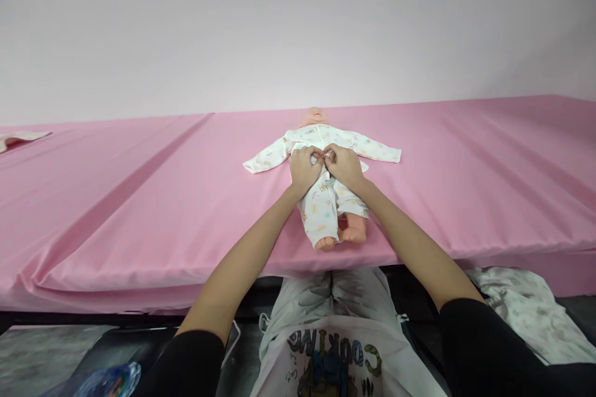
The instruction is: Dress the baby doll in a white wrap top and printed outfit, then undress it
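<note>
A baby doll (354,229) lies on its back on the pink-covered table, head toward the wall and feet toward me. It wears a white patterned top (321,134) with both sleeves spread sideways, and matching patterned trousers (319,208). My left hand (305,169) and my right hand (345,167) meet over the doll's middle, fingertips pinched together on the front of the clothing. The small spot of cloth between the fingers is mostly hidden. Both bare feet show below the trouser legs, one leg pulled up higher on the right.
The pink cover (153,217) has folds and runs up to a white wall (298,37). A pale cloth (21,138) lies at the far left. White patterned fabric (535,310) hangs below the table edge at right. A shiny blue item (109,379) is at lower left.
</note>
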Tool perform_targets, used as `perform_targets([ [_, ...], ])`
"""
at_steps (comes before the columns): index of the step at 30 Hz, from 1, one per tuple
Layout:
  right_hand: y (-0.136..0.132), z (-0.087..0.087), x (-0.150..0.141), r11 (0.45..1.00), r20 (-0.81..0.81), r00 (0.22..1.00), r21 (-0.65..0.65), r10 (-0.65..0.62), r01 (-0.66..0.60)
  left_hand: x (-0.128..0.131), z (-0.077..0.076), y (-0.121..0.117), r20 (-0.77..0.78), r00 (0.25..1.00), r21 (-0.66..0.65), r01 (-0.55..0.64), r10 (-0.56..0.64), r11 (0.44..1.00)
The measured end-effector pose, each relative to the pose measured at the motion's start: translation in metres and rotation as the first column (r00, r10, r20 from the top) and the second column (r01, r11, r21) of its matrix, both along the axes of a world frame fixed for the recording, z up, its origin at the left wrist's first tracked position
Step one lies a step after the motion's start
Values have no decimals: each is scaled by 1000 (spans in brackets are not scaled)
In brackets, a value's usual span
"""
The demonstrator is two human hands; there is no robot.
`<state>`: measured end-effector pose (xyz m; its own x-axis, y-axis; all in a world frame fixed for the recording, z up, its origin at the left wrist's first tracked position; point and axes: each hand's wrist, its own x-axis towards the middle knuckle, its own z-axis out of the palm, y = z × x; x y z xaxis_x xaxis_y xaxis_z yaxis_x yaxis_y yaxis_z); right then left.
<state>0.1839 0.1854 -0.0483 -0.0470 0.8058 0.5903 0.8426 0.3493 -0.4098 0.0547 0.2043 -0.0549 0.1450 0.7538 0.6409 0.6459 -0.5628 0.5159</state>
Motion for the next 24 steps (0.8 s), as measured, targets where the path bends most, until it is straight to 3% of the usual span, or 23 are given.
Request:
perform_targets([
  [12, -1, 0, 0, 1000, -3, 1000, -1, 3, -3, 0, 0, 0, 10, 1000, -4, 12, -12, 1000],
  [16, -4, 3, -2, 1000, -42, 999, 7, -8, 8, 0, 1, -6, 159, 986, 19, 41, -43, 999],
  [19, -5, 4, -2, 996, -27, 997, 63, -67, 68, 0, 1, -11, 328, 945, 64, -15, -7, 998],
  [24, -4, 3, 0, 989, 52, 991, 93, -120, 115, 3, -2, -14, 273, 960, 157, 15, -59, 987],
])
